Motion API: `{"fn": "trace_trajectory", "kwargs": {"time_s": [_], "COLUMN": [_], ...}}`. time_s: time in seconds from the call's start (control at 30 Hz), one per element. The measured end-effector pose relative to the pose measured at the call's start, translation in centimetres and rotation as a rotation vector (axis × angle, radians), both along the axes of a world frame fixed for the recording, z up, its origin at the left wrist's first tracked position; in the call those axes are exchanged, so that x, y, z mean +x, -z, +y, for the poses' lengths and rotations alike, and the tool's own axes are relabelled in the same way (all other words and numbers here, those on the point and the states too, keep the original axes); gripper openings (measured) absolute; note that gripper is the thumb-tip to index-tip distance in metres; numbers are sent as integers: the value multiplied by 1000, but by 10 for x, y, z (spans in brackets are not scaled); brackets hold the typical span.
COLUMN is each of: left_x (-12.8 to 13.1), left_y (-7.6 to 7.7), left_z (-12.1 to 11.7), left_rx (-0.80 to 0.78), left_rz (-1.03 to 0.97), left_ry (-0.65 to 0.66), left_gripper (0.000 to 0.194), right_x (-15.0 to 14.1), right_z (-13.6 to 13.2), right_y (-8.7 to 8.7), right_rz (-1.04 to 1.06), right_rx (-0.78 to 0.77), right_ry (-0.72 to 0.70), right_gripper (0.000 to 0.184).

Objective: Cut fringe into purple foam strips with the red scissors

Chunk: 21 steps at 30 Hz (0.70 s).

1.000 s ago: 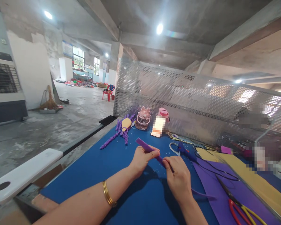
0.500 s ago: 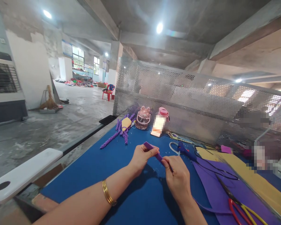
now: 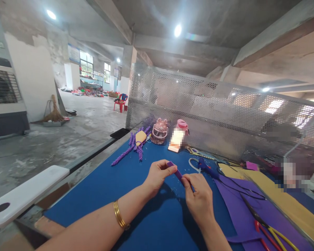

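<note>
Between my two hands, above the blue table (image 3: pixel 125 195), a narrow purple strip (image 3: pixel 178 174) is held at a slant. My left hand (image 3: pixel 158 176) pinches its upper end between thumb and fingers. Lower down the strip, my right hand (image 3: pixel 199 193) is closed on it, fingers curled toward the palm. Beside the right wrist lies a large purple sheet (image 3: pixel 240 205) with a loose cut edge strip. Scissors (image 3: pixel 264 223) with red and yellow handles rest on that sheet. A blue glue gun (image 3: pixel 208 167) lies just beyond my right hand.
At the back stand a pink helmet-shaped item (image 3: pixel 159 131), a pink bottle (image 3: pixel 182 124) and a lit phone (image 3: pixel 177 141). Purple flower sprigs (image 3: pixel 132 150) lie back left. Yellow sheets (image 3: pixel 282 198) are at right. A perforated metal screen (image 3: pixel 211 101) borders the table.
Along the purple strip, my left hand's grip has shifted slightly, and less of the end sticks out past its fingers. My right hand has hardly moved.
</note>
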<state>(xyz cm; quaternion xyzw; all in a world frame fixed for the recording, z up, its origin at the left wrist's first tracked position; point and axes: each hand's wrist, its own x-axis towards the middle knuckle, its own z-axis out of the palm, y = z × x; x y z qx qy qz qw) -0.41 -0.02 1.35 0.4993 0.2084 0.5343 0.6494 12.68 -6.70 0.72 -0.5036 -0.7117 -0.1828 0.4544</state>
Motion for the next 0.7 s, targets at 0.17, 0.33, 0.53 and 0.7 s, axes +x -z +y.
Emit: {"fn": "trace_trajectory", "kwargs": {"time_s": [0.17,0.33,0.53,0.7], "left_x": [-1,0,0,-2], "left_y": [-1,-1,-2,-1], "left_z": [-1,-3,-4,0], "left_rx": [-5,20,28,19], "left_rz": [-9,21,33,18], "left_ry": [-5,69,87,9], "left_gripper": [23,22,25,22], "right_x": [-1,-6,-5,-7], "right_z": [0,-1,-2,-2], "right_y": [-1,-1,-1,-1], "right_rz": [36,49,58,68], "right_rx": [10,-3,-25,-59], "right_ry": [-15,-21,-17,-19], "right_gripper": [19,18,22,21]}}
